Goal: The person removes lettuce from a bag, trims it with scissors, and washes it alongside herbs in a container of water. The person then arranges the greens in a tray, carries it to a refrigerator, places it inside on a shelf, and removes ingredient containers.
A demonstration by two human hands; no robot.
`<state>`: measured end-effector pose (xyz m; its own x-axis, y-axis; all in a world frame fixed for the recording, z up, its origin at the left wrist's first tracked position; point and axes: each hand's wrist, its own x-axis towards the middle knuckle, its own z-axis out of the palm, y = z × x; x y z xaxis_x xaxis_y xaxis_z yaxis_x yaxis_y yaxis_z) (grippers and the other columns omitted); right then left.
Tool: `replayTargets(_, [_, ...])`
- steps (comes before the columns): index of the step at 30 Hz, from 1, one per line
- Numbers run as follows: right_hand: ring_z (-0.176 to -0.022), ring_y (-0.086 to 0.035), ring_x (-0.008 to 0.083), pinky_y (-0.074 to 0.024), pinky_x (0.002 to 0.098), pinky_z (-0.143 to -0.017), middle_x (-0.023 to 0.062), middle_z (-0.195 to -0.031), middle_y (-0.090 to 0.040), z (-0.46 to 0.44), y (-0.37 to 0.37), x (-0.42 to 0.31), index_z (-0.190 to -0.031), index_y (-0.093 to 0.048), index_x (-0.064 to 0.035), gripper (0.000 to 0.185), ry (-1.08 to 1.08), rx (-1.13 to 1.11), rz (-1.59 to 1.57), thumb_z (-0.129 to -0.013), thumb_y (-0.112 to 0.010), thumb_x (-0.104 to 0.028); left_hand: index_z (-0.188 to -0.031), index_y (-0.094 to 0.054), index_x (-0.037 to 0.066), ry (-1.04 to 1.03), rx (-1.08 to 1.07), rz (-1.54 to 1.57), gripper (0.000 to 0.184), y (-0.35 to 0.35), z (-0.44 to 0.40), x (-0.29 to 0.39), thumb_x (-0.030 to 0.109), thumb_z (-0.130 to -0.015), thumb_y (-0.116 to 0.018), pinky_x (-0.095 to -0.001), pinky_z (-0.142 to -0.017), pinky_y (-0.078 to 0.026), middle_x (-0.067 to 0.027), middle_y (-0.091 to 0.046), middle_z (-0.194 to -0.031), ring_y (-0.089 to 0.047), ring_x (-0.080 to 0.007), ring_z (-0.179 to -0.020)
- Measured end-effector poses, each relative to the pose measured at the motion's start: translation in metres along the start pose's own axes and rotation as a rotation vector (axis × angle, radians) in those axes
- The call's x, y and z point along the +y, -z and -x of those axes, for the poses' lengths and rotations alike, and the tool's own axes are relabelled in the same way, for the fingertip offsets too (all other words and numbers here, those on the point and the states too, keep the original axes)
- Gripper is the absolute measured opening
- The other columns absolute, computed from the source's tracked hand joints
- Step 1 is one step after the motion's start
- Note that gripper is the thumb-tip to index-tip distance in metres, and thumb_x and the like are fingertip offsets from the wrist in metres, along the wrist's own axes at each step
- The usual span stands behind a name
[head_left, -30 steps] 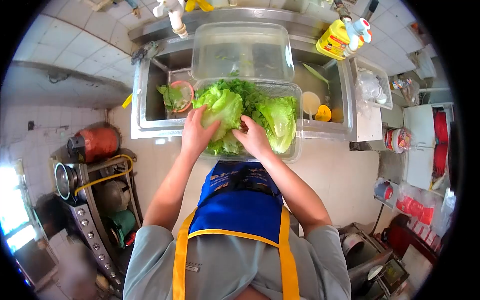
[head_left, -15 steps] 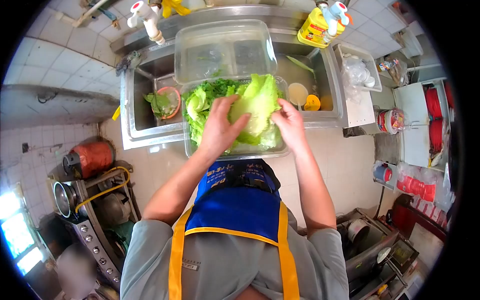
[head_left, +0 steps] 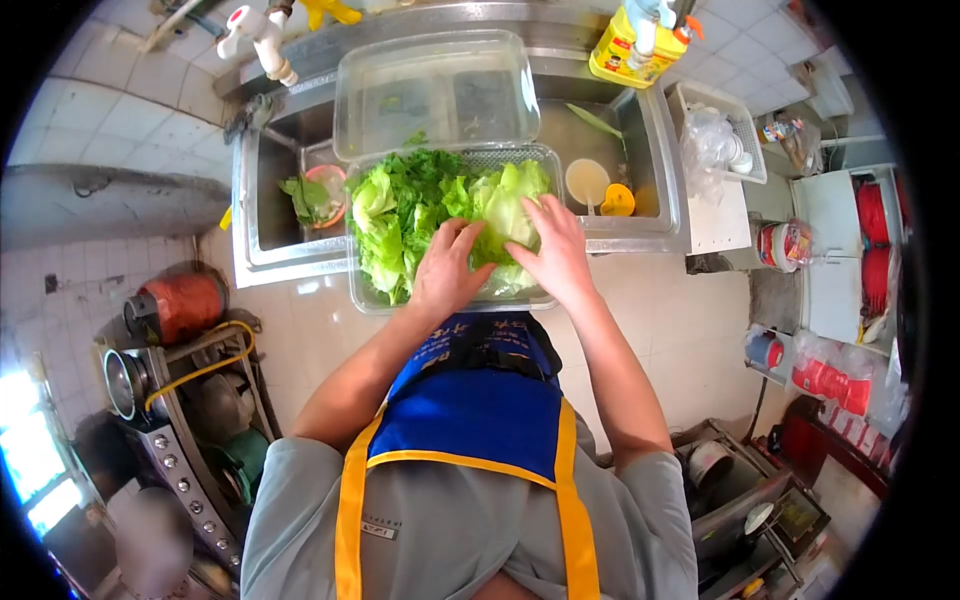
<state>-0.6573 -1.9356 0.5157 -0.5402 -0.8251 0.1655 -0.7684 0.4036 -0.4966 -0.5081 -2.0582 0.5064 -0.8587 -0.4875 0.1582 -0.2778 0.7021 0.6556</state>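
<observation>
Green lettuce leaves and darker leafy greens fill a clear plastic tub at the sink's front edge. On its right side lies a broad pale lettuce leaf. My right hand rests on that leaf, its thumb and fingers spread apart. Beside it, my left hand touches the lettuce at the middle of the tub, thumb held away from the fingers. Some fingertips are hidden among the leaves. A second clear tub sits just behind, spanning the sink.
The steel sink has a pink bowl with greens in its left basin. A white ladle and a yellow cup are in the right one. Behind stand taps and a yellow bottle.
The pale leaf has come down from a raised position onto the greens. My right hand has shifted left and now lies over it. My left hand has moved slightly downward.
</observation>
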Motion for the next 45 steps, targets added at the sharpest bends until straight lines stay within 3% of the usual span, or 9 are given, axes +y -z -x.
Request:
replayTargets(5, [-0.116, -0.047, 0.0248, -0.0384, 0.0392, -0.089, 0.0123, -0.122, -0.053, -0.007, 0.004, 0.002, -0.112, -0.061, -0.0064, 0.038, 0.156, -0.039, 0.173, -0.080, -0.065, -0.026, -0.116, -0.056, 0.007, 0.012, 0.014, 0.063, 0.045, -0.004, 0.001, -0.010, 0.018, -0.074, -0.069, -0.0396, -0.087, -0.045, -0.0166, -0.050, -0.116, -0.053, -0.0346, -0.104])
replayTargets(11, [-0.091, -0.062, 0.0259, -0.0460, 0.0374, -0.080, 0.0122, -0.100, -0.066, -0.023, 0.001, 0.026, -0.104, -0.064, -0.0051, 0.024, 0.193, 0.270, 0.058, -0.085, -0.059, -0.018, -0.114, -0.058, 0.007, -0.031, 0.031, 0.031, 0.042, -0.008, 0.004, -0.022, 0.017, -0.074, -0.068, -0.0399, -0.088, -0.045, -0.0168, -0.050, -0.117, -0.052, -0.0349, -0.106])
replayTargets(18, [-0.089, -0.064, 0.0247, -0.0483, 0.0321, -0.080, 0.0173, -0.099, -0.065, -0.024, 0.010, 0.041, -0.107, -0.063, -0.0035, 0.024, -0.313, 0.479, -0.447, -0.089, -0.056, -0.017, -0.117, -0.056, 0.011, -0.370, -0.007, -0.231, 0.051, 0.010, -0.005, 0.003, 0.013, -0.068, -0.069, -0.0461, -0.099, -0.037, -0.0145, -0.045, -0.129, -0.040, -0.0345, -0.123])
replayTargets(25, [-0.084, -0.060, 0.0091, -0.0464, 0.0235, -0.077, 0.0057, -0.091, -0.068, -0.018, 0.022, 0.047, -0.106, -0.064, -0.0022, 0.023, -0.362, 0.566, -0.601, -0.088, -0.058, -0.014, -0.108, -0.059, 0.005, -0.353, 0.056, -0.086, 0.032, 0.016, -0.036, -0.018, 0.012, -0.077, -0.063, -0.0361, -0.092, -0.043, -0.0119, -0.060, -0.112, -0.056, -0.0259, -0.105])
replayTargets(28, [-0.086, -0.062, 0.0100, -0.0474, 0.0241, -0.076, 0.0073, -0.091, -0.068, -0.010, 0.028, 0.039, -0.105, -0.064, -0.0025, 0.021, -0.312, 0.605, -0.558, -0.087, -0.059, -0.012, -0.110, -0.057, 0.000, 0.221, -0.146, 0.632, 0.030, 0.051, -0.050, 0.003, 0.014, -0.084, -0.060, -0.0283, -0.083, -0.046, -0.0092, -0.064, -0.102, -0.059, -0.0177, -0.095])
replayTargets(33, [-0.088, -0.065, 0.0215, -0.0498, 0.0292, -0.075, 0.0117, -0.099, -0.066, 0.013, 0.003, 0.044, -0.102, -0.063, -0.0033, 0.020, -0.059, 0.519, -0.386, -0.083, -0.061, -0.008, -0.113, -0.053, -0.005, 0.467, -0.218, 1.046, 0.037, 0.051, -0.063, 0.001, 0.020, -0.086, -0.057, -0.0297, -0.079, -0.047, -0.0108, -0.063, -0.101, -0.060, -0.0186, -0.087])
replayTargets(37, [-0.089, -0.062, 0.0263, -0.0480, 0.0338, -0.075, 0.0091, -0.103, -0.063, 0.037, -0.007, 0.030, -0.097, -0.062, -0.0052, 0.019, 0.189, 0.315, -0.164, -0.078, -0.063, -0.006, -0.117, -0.054, 0.004, -0.051, 0.192, 0.017, 0.042, 0.004, -0.046, -0.014, 0.021, -0.079, -0.064, -0.0415, -0.094, -0.041, -0.0181, -0.052, -0.121, -0.050, -0.0345, -0.111])
replayTargets(41, [-0.094, -0.059, 0.0220, -0.0421, 0.0346, -0.078, 0.0045, -0.102, -0.059, 0.047, -0.016, 0.022, -0.095, -0.060, -0.0072, 0.022, 0.241, 0.145, -0.076, -0.074, -0.065, -0.007, -0.114, -0.056, 0.005, -0.238, -0.017, -0.127, 0.042, -0.008, -0.008, -0.016, 0.019, -0.076, -0.067, -0.0444, -0.097, -0.037, -0.0185, -0.047, -0.128, -0.045, -0.0361, -0.118])
replayTargets(45, [-0.100, -0.056, 0.0218, -0.0397, 0.0361, -0.082, 0.0043, -0.107, -0.058, 0.047, -0.005, 0.011, -0.096, -0.060, -0.0065, 0.023, 0.234, 0.011, -0.016, -0.074, -0.066, -0.012, -0.115, -0.056, 0.005, -0.191, 0.071, -0.041, 0.044, 0.017, 0.024, -0.011, 0.015, -0.074, -0.069, -0.0432, -0.098, -0.037, -0.0167, -0.047, -0.129, -0.044, -0.0352, -0.119])
